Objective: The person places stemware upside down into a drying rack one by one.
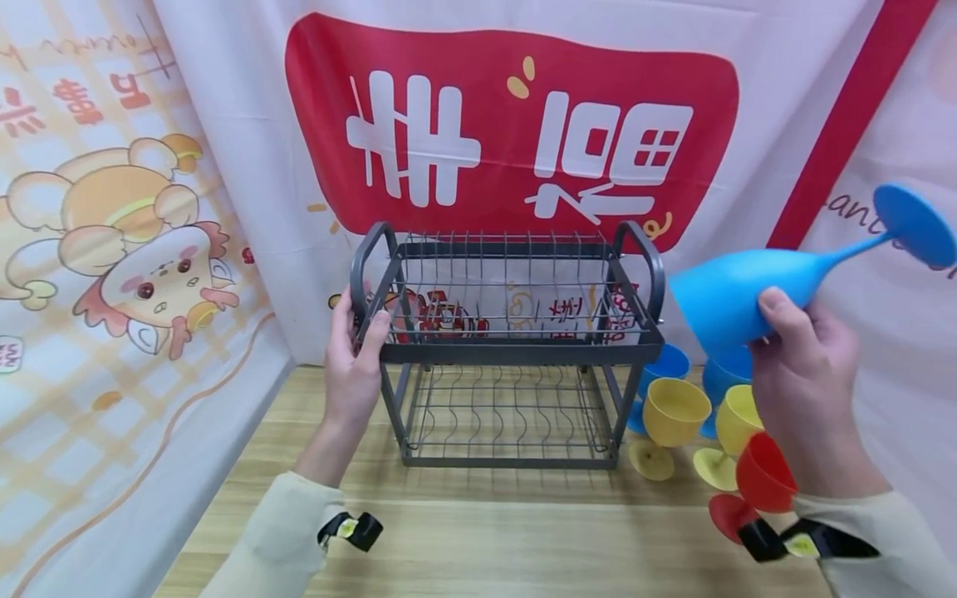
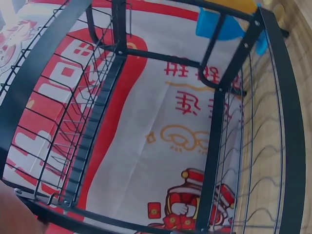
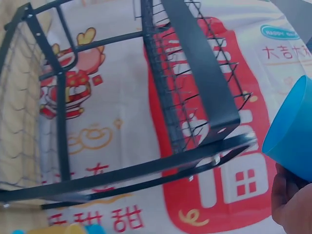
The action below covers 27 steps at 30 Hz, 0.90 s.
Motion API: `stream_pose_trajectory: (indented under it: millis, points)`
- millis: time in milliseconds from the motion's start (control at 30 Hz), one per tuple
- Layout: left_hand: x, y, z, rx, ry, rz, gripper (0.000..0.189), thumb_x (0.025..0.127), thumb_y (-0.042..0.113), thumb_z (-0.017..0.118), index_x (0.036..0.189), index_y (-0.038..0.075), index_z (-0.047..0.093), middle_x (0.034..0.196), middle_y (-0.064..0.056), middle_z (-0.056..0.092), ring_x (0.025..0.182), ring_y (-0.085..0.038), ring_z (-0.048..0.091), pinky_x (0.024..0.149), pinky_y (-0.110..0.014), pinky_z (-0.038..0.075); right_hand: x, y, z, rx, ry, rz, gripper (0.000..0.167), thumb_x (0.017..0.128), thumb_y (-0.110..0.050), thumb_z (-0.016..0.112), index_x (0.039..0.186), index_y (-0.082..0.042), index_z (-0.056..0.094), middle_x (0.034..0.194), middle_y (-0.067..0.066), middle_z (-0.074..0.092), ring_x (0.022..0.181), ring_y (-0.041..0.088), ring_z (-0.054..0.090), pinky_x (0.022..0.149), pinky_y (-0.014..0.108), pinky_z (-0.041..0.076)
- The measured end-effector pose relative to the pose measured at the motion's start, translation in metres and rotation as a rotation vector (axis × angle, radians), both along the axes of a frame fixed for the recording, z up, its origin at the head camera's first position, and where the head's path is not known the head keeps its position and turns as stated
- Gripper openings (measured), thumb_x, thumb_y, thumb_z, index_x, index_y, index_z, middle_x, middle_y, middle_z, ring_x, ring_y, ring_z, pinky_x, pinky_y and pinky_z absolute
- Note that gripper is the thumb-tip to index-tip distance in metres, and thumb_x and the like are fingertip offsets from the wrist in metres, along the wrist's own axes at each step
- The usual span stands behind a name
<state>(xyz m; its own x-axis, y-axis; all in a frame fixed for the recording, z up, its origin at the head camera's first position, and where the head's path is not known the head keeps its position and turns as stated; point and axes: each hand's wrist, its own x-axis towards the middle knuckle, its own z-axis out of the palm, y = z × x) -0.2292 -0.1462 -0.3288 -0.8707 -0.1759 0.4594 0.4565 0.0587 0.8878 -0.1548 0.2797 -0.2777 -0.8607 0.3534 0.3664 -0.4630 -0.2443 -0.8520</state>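
Blue goblet [image 1: 736, 292] is held in the air, tilted, mouth toward the rack and foot up to the right; its rim is seen just beside the rack's right handle [image 1: 657, 286], with a narrow gap in the right wrist view. The bowl is pinched between thumb and fingers of the right hand [image 1: 807, 365]. Risk: the rim could be knocked on the handle if the goblet were carried sideways without lift. Slip judged possible, since the smooth bowl is gripped from one side and the foot is left unsupported.

The rack [image 1: 516, 354] is gripped at its upper left end by the left hand [image 1: 353, 374]; uneven pull there could skew it on the tabletop [image 1: 478, 540].

Below the right hand, a yellow goblet [image 1: 676, 411] and a red goblet [image 1: 768, 475] are crowded with others; toppling could be caused by a lowered forearm.
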Motion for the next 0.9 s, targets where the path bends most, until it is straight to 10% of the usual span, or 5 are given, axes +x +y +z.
stream_pose_trajectory:
  millis: [333,900]
  points:
    - [-0.004,0.008,-0.006,0.078,0.059,0.028,0.057,0.109,0.022,0.056,0.162,0.036,0.039,0.149,-0.008,0.059,0.130,-0.023,0.056,0.107,-0.037,0.042,-0.046,-0.040,0.047,0.208,0.004,-0.103,0.066,0.095,-0.032,0.081,0.154,-0.022,0.054,0.157,0.002,0.057,0.143,0.025,0.051,0.128,0.046,0.040]
    - [-0.004,0.011,-0.009,0.073,0.068,0.042,0.057,0.110,0.022,0.052,0.163,0.035,0.036,0.160,0.015,0.050,0.143,-0.016,0.052,0.124,-0.049,0.036,-0.103,-0.097,0.059,0.820,-0.121,-0.261,0.092,0.085,-0.065,0.080,0.159,-0.021,0.048,0.156,0.004,0.060,0.136,0.034,0.063,0.109,0.056,0.056]
